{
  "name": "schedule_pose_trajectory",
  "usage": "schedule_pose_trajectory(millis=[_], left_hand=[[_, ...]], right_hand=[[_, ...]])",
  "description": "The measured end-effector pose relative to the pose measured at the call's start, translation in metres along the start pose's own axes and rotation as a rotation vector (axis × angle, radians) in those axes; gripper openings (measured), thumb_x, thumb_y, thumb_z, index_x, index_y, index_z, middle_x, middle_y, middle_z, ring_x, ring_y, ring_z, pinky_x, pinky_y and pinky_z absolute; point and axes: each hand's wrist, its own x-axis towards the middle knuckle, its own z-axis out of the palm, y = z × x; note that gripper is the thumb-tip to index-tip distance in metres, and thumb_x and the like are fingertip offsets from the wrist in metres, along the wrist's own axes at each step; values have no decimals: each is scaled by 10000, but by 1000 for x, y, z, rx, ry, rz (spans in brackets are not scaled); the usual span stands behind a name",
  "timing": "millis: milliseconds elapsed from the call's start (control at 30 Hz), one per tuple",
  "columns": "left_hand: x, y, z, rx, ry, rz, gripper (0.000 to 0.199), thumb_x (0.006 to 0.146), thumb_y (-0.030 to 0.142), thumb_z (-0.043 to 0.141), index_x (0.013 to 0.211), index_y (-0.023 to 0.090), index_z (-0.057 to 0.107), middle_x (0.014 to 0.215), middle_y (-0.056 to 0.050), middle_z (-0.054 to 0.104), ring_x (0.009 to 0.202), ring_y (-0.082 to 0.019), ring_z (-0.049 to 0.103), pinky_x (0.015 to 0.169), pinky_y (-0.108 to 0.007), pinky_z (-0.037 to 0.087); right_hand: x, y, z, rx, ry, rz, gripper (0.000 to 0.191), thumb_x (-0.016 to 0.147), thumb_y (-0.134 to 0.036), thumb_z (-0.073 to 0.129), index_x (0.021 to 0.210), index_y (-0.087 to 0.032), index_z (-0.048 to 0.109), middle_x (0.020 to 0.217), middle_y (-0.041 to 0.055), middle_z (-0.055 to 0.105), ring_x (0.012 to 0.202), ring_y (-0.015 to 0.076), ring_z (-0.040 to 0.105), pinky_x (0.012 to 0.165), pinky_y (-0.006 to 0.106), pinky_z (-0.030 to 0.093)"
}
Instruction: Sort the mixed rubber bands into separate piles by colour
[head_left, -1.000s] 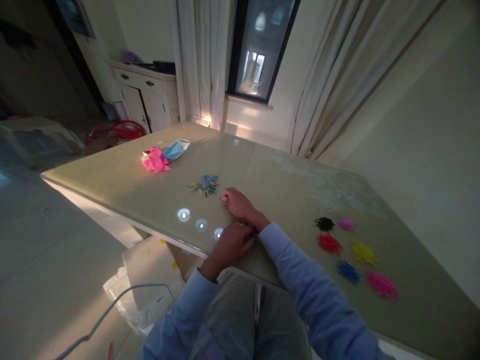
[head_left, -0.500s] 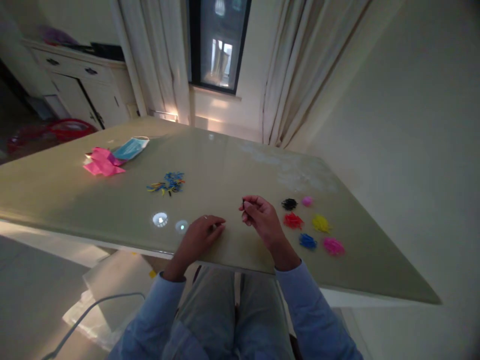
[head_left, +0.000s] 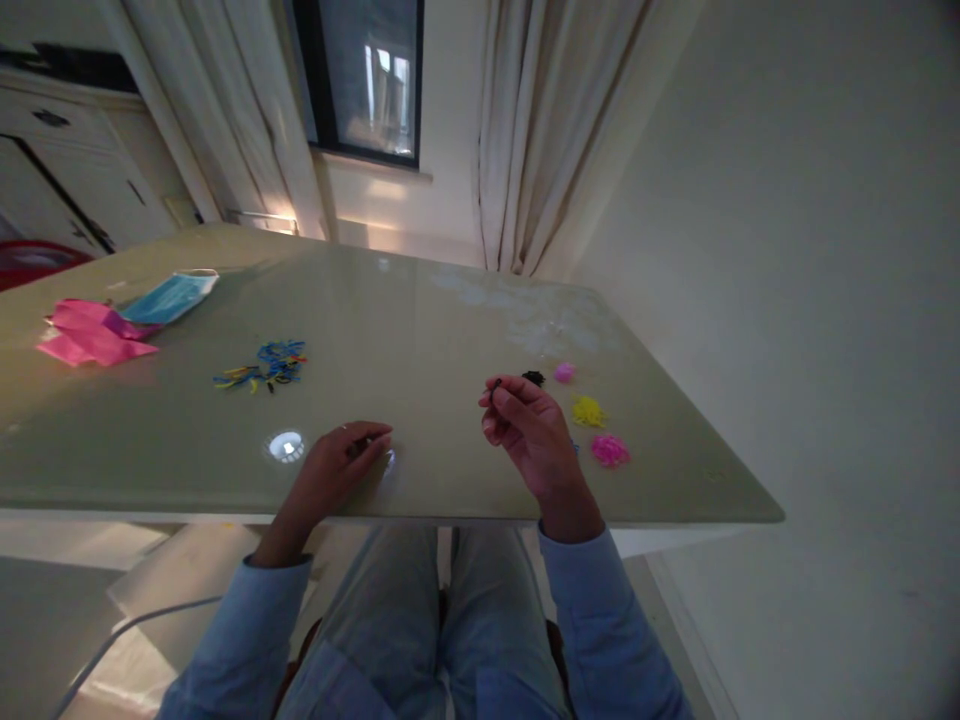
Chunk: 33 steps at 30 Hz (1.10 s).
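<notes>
My right hand (head_left: 529,430) is raised above the table near its front edge. Its thumb and index finger pinch a thin black piece (head_left: 495,388), perhaps a small rubber band. My left hand (head_left: 341,465) rests on the tabletop, fingers stretched and thumb slightly apart, with nothing visible in it. Beyond it lies a mixed pile of thin blue, yellow, black and orange pieces (head_left: 277,362). Around my right hand are a black pile (head_left: 533,378), a light pink pile (head_left: 565,372), a yellow pile (head_left: 589,411) and a bright pink pile (head_left: 610,451). A sliver of blue shows beside the wrist.
On the far left of the glossy table (head_left: 420,330) lie a crumpled pink sheet (head_left: 97,333) and a blue face mask (head_left: 172,297). A wall (head_left: 787,300) rises beyond the right edge. Curtains (head_left: 525,130) and a window stand behind; a cabinet (head_left: 82,150) is at back left.
The view has swung right, so the table's things sit further left. My right hand has shifted right over the table, still pinching the black piece, and now hides the red pile and most of the blue.
</notes>
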Motion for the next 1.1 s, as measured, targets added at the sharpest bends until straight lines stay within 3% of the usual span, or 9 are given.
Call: schedule_pose_trajectory(millis=[267,400,600,733,867,1100], left_hand=[[0,4,-3,31,-3,-18,450,820,565,520,970,207,747,965,-68,764,859,-222,683,802,-323,532],[0,1,-2,28,8,-14,443,819,562,531,966,206,750,950,-65,765,834,-216,688,784,-314,536],[0,1,0,-2,24,-8,433,819,561,533,948,209,749,966,-72,765,878,-230,694,803,-333,539],[0,2,-1,-17,26,-9,431,814,567,539,940,212,747,961,-68,765,877,-230,696,812,-340,542],[0,0,0,-6,17,-10,429,820,573,531,938,221,747,968,-61,766,894,-234,697,812,-339,540],[0,-1,1,-1,29,-14,426,810,579,528,934,237,750,946,-53,770,869,-231,699,772,-319,542]], right_hand=[[5,0,-17,-76,94,-21,301,685,-404,810,877,-207,688,783,2,699,532,78,575,453,195,444],[10,-10,-39,-199,136,-52,325,676,-404,820,891,-194,695,784,12,714,536,84,597,466,197,456],[45,-35,-100,-733,130,-75,301,694,-401,778,862,-162,707,726,35,720,540,114,615,488,219,452],[74,-38,-130,-1163,90,-68,167,745,-303,695,806,-148,687,637,17,679,523,129,625,551,240,473],[89,-31,-140,-1455,43,-50,92,783,-222,646,812,-152,697,688,24,699,553,122,633,593,232,463],[102,-19,-141,-1633,45,-47,67,778,-198,668,799,-180,729,766,45,726,685,157,634,647,254,422]])
